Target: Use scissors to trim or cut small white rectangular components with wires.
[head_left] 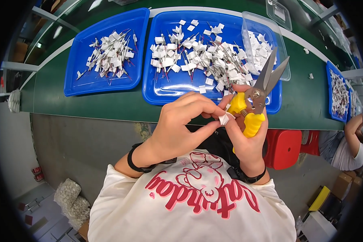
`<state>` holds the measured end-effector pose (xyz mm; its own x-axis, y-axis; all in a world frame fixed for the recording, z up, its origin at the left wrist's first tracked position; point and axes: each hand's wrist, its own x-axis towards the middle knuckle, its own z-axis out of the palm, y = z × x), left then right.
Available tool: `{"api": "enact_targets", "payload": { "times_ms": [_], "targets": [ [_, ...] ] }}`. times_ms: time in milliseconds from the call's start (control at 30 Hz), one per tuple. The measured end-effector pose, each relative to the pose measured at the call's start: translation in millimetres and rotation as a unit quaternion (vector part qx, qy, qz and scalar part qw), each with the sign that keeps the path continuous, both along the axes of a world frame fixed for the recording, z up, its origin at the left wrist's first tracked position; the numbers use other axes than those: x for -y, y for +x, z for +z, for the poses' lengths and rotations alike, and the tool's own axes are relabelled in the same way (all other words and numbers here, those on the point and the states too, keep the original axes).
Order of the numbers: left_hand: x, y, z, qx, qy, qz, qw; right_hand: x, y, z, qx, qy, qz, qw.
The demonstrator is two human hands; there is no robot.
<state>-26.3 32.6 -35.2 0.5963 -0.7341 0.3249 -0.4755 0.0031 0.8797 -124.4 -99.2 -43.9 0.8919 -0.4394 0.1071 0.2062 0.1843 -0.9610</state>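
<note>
Yellow-handled shears rest in my right hand, their metal blades parted and pointing up and to the right. Between the fingertips of both hands is a small folded white label. My left hand pinches it from the left, and my right thumb touches it from the other side. Whatever the label is attached to is mostly hidden by the fingers. Just beyond my hands, a blue tray holds a heap of thin wired parts with white labels.
Another blue tray with similar labelled parts stands to the left. A clear plastic box of white labels sits on the middle tray's right side. Farther right are another filled blue tray, a red stool and another person's arm.
</note>
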Motion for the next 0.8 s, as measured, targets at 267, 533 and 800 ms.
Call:
{"api": "enact_targets", "payload": {
  "times_ms": [267,533,800],
  "targets": [
    [-5.2,1.3,6.3,-0.173,-0.003,-0.044,0.984,-0.7,0.4,3.2,-0.008,-0.006,-0.009,1.0],
    [-1.7,-0.6,8.1,-0.246,-0.033,-0.047,0.967,-0.2,-0.7,5.1,-0.008,-0.012,-0.002,1.0],
    [0.0,-1.9,5.1,-0.299,-0.047,-0.027,0.953,0.0,-0.5,4.1,-0.008,-0.005,0.004,1.0]
  ]
}}
